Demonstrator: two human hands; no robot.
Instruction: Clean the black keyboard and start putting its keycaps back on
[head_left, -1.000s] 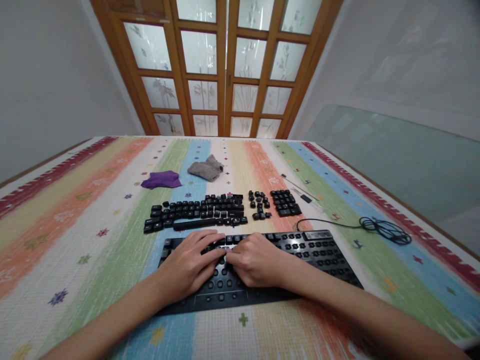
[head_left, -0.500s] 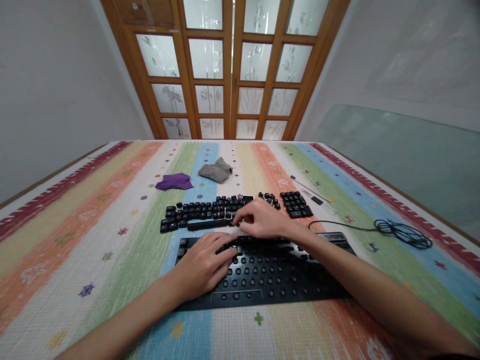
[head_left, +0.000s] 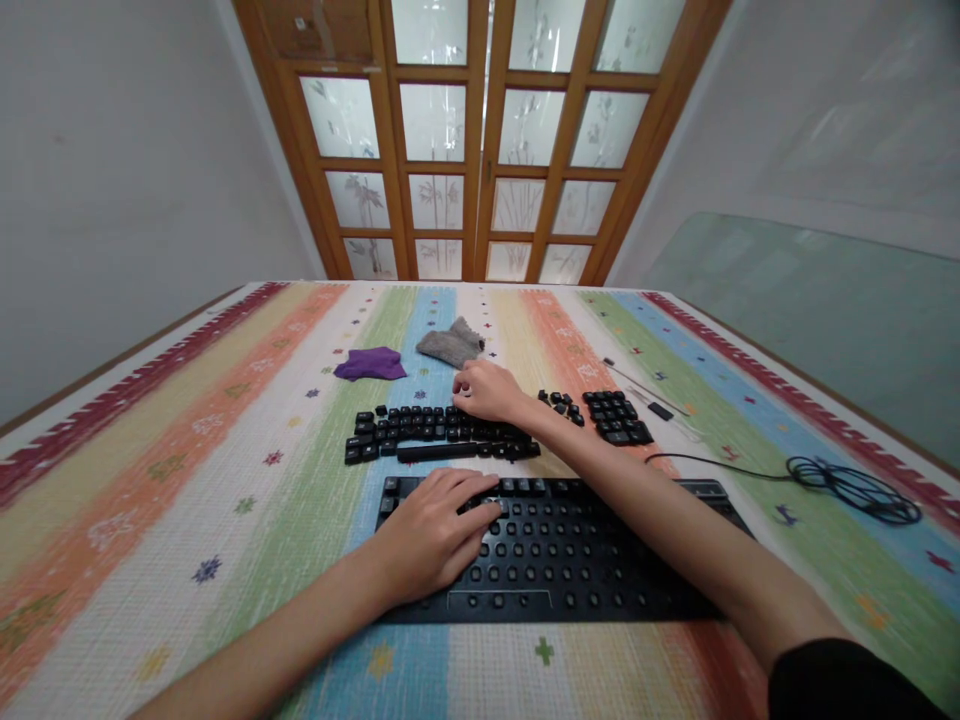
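Observation:
My left hand (head_left: 441,525) lies over the left part of a black keyboard (head_left: 637,606), fingers stretched out and apart. Its fingertips touch the upper rows, near a keycap still seated there. Most of the keyboard's lower rows show bare key posts. Behind the keyboard lie loose black keycaps (head_left: 384,430) in rows, with the long space bar (head_left: 437,452) along their front. My right hand (head_left: 489,390) is above the back of these rows, thumb and fingers curled together in a pinch. Whatever is between the fingertips is too small to make out.
A purple cloth (head_left: 370,364) and a grey cloth (head_left: 451,343) lie behind the keycaps. Number-pad keycaps (head_left: 616,418) sit to the right, beside a thin rod-like tool (head_left: 645,385) and a small black piece (head_left: 660,411). The coiled cable (head_left: 851,490) rests at far right.
My right hand has moved away from me, from the front of the loose keycaps to their back rows. The left hand stays on the keyboard. The view has shifted slightly.

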